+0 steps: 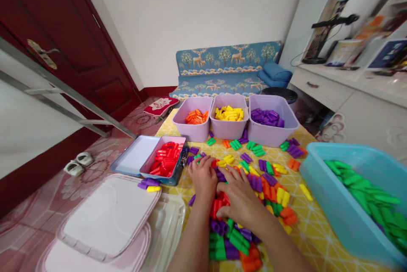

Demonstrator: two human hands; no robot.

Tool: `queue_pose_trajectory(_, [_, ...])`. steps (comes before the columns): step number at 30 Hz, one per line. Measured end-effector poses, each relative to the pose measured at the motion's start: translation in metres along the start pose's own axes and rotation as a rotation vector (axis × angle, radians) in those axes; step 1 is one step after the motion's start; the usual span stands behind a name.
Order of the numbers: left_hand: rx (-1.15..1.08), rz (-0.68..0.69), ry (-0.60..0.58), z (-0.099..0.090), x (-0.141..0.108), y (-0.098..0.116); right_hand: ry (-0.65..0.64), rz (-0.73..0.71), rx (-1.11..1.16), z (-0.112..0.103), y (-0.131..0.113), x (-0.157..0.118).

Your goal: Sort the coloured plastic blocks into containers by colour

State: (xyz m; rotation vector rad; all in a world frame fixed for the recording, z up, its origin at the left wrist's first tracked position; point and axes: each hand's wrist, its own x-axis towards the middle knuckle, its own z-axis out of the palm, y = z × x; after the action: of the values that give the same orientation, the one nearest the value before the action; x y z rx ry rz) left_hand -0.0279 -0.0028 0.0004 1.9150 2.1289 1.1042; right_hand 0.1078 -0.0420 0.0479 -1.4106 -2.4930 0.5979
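Observation:
Small plastic tube-shaped pieces in several colours lie heaped on the table, some joined side by side. My left hand (pixel 202 177) rests on the far left of the heap, fingers stretched forward and slightly bent over the pieces. Beside it, my right hand (pixel 241 199) spreads over the middle, thumb apart from the fingers. Red pieces (pixel 218 205) show under its palm and thumb. Nearer my body lie green pieces (pixel 239 241) and purple pieces (pixel 218 226). Orange pieces (pixel 269 190) sit right of the hand. What lies under the fingertips is partly hidden.
Lilac bins hold orange pieces (pixel 196 116), yellow pieces (pixel 229 113) and purple pieces (pixel 267 117). Left is an open tin (pixel 182 174) of red pieces; right, a turquoise tub (pixel 337 217) of green ones. Lids (pixel 108 217) overlap at the front left. The tablecloth (pixel 313 229) is yellow.

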Motion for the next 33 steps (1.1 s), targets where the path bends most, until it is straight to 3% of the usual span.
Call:
queue_pose_trajectory(6, [0.142,0.052,-0.141,-0.001,-0.001,0.004,-0.038,-0.009,0.036,-0.006,0.002,-0.001])
queue_pose_trajectory(14, [0.182,0.02,-0.164,0.004,-0.006,0.009,0.058,0.044,0.133,-0.028,0.029,-0.007])
queue_pose_trajectory(18, [0.151,-0.03,-0.167,0.004,-0.004,0.013,0.175,0.108,0.267,-0.033,0.041,-0.002])
queue_pose_trajectory(21, [0.109,-0.041,-0.139,0.003,-0.003,0.015,0.291,0.21,0.391,-0.03,0.049,0.003])
queue_pose_trajectory(25, [0.063,-0.013,-0.144,0.001,-0.004,0.016,0.418,0.225,0.564,-0.02,0.054,0.009])
queue_pose_trajectory(33, [0.159,-0.03,-0.19,0.003,-0.001,0.015,0.45,0.269,0.818,-0.01,0.06,0.014])
